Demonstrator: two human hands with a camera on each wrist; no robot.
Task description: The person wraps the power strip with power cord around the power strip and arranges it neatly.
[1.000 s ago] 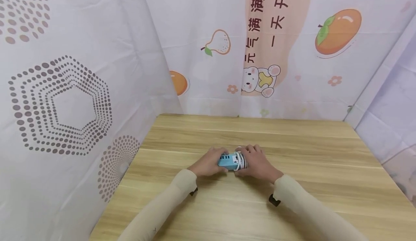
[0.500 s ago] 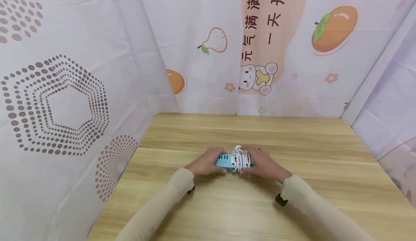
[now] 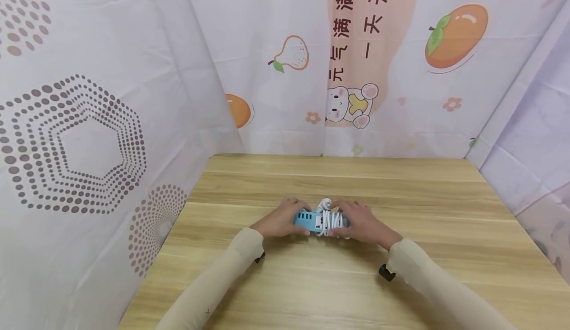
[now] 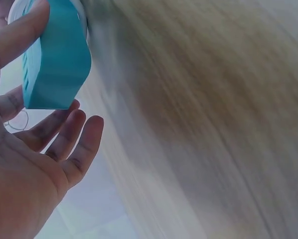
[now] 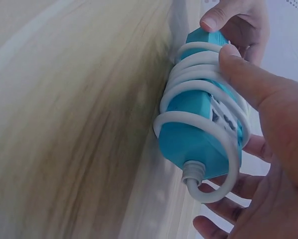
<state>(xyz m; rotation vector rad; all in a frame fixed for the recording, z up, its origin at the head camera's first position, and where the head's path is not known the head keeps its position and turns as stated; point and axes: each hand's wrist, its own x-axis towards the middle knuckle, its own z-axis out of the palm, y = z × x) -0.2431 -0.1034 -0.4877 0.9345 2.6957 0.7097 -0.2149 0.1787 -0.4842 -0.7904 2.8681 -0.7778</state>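
A blue power strip (image 3: pixel 307 225) is held level at the middle of the wooden table, its row of small dark ports facing up. White cord (image 3: pixel 331 219) winds several times around its right half. My left hand (image 3: pixel 281 218) grips the bare left end; in the left wrist view its thumb lies on the power strip (image 4: pixel 59 64), with some fingers extended below. My right hand (image 3: pixel 364 222) holds the wrapped end, its thumb on the cord (image 5: pixel 196 74) in the right wrist view and fingers partly hidden behind. A white lump (image 3: pixel 325 204), perhaps the plug, sticks out on the far side.
The wooden tabletop (image 3: pixel 267 181) reaches back to a white printed curtain (image 3: pixel 285 107). Another patterned curtain (image 3: pixel 89 181) borders the left side, and pale cloth (image 3: pixel 539 152) hangs at right. Dark straps (image 3: pixel 386 272) show at the cuffs.
My right hand has shifted slightly right along the power strip, uncovering more of the wound cord and the white lump behind it. The left hand keeps its grip; the head view has moved slightly.
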